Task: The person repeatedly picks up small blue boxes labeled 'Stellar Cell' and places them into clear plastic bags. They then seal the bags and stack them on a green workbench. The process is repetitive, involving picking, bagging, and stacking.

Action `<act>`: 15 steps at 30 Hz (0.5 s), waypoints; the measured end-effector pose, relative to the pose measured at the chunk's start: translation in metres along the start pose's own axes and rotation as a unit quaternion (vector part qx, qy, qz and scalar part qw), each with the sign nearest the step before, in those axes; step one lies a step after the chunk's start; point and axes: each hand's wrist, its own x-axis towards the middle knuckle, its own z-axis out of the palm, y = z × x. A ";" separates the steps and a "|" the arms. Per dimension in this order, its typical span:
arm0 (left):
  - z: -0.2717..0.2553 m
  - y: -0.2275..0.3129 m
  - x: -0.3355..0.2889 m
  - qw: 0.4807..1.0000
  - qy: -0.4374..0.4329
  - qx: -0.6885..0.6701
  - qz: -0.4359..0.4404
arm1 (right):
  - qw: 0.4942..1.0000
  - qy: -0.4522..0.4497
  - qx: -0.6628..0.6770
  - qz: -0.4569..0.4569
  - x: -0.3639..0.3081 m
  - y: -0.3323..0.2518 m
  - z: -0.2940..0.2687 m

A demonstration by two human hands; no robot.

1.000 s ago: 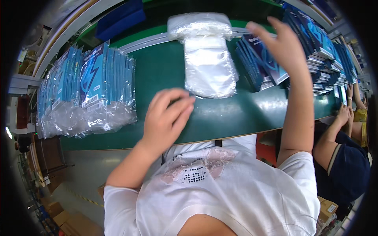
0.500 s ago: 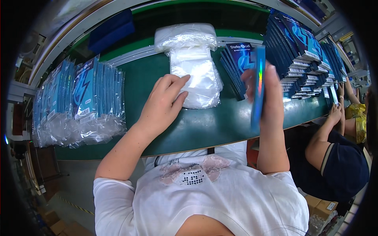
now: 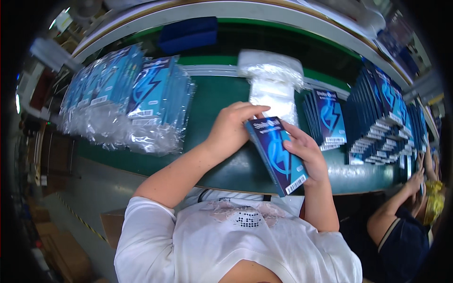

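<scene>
The dark-blue and turquoise flat box (image 3: 279,158) is at the middle of the view, in front of the person's chest, with its printed face turned up to the camera. Its long axis runs aslant: the top end points away and a little to the left, and the bottom end points toward the body and a little to the right, over the near edge of the table. The right hand (image 3: 307,153) is the one that grips it: the thumb lies on the printed face near the right long edge, and the other fingers are at that same side, partly hidden. The left hand (image 3: 231,129) is nearest to the top left corner, with its fingers bent and reaching across just beyond the top end (whether they touch the box or pinch some film, I cannot tell). Directly beyond this end lies the pile of clear bags (image 3: 273,96), so the box's top end is the one nearest to them, and the fingers of the left hand are between or over both. Farther out on the green table (image 3: 212,101), the boxes in clear bags (image 3: 151,89) stand at the left, while the small group of unbagged boxes (image 3: 331,118) and the taller stacks (image 3: 384,111) stand at the right.
</scene>
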 end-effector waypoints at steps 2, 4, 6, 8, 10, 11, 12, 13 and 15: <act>0.003 0.001 -0.004 0.995 -0.013 -0.067 -0.072 | 1.000 -0.006 -0.026 -0.005 -0.007 -0.006 0.000; 0.005 0.004 -0.006 0.968 0.014 -0.175 -0.178 | 0.998 0.013 -0.060 0.006 -0.012 -0.005 -0.006; 0.004 0.002 -0.006 0.960 0.022 -0.220 -0.171 | 0.997 0.030 -0.072 0.026 -0.014 -0.005 -0.009; 0.002 0.001 -0.007 0.972 0.008 -0.198 -0.125 | 0.994 0.024 -0.102 0.021 -0.012 -0.004 -0.010; -0.006 0.006 -0.004 0.989 -0.014 -0.116 -0.092 | 0.991 0.042 -0.126 0.003 -0.010 -0.001 -0.008; -0.007 0.007 -0.002 0.994 -0.002 -0.078 -0.070 | 0.992 0.034 -0.125 -0.002 -0.010 -0.001 -0.008; -0.007 0.003 0.000 0.999 0.003 -0.039 -0.034 | 0.990 0.036 -0.136 -0.022 -0.009 0.002 -0.009; -0.008 0.004 0.002 1.000 0.006 -0.015 -0.015 | 0.985 0.078 -0.146 -0.051 -0.009 0.005 -0.011; -0.004 0.007 0.003 1.000 -0.002 0.013 0.010 | 0.975 0.128 -0.152 -0.094 -0.006 0.011 -0.009</act>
